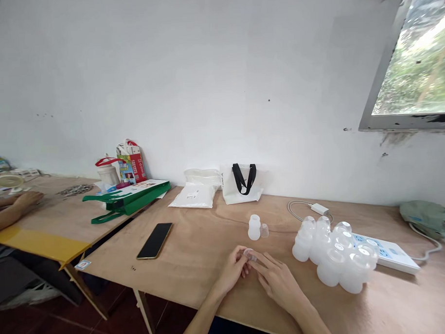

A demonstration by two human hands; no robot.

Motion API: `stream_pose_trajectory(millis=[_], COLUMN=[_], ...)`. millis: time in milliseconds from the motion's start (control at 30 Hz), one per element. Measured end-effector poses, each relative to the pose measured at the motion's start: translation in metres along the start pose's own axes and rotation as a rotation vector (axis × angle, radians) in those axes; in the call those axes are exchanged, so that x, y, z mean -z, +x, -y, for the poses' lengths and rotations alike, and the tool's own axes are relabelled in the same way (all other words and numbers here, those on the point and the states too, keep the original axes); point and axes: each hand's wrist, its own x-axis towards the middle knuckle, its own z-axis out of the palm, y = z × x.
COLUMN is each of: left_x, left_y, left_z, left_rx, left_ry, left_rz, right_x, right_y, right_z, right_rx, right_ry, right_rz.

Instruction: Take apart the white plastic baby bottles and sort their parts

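Note:
My left hand (234, 269) and my right hand (276, 278) meet near the table's front edge. Between their fingertips is a small translucent whitish ring-like piece (249, 254), partly covered by the fingers. The left fingers pinch it from the left, while the right index and thumb side close on it from the right. Just beyond the hands stands a small white translucent bottle (254, 228) with its top uncovered. Beside that bottle, on its right, sits a clear dome cap (264, 230).
Several white bottles with clear dome caps (335, 260) cluster at right, against a white power strip (389, 253). A phone (154, 241) lies at left. Behind are a white package (195, 194), a bag with black handles (243, 188) and a green bag (136, 201). Another person's hand (28, 199) rests far left.

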Motion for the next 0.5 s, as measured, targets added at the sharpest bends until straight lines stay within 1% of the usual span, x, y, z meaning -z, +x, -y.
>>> stream_pose_trajectory(millis=[67,233,300,400,500], left_x=[0.0002,0.0006,-0.0003,-0.0022,-0.0031], left_y=[-0.0006,-0.0027,-0.0027,-0.0021,-0.0011], left_z=[0.0006,0.0024,0.0031,0.0034,0.0030], left_rx=[-0.007,0.005,0.012,0.015,0.023], left_ry=[0.007,0.037,0.041,0.037,0.041], left_rz=[-0.008,0.020,0.005,-0.034,-0.042], right_x=[-0.0006,-0.0008,-0.0009,-0.0017,-0.0040], right_y=[-0.0003,-0.0011,-0.0011,-0.0009,-0.0017], right_z=[0.0002,0.0011,0.0025,0.0044,0.0038], right_rx=[-0.023,-0.073,-0.083,-0.064,-0.039], right_ry=[0.008,0.029,0.007,-0.012,-0.016], right_rz=[0.010,0.055,0.056,0.048,0.051])
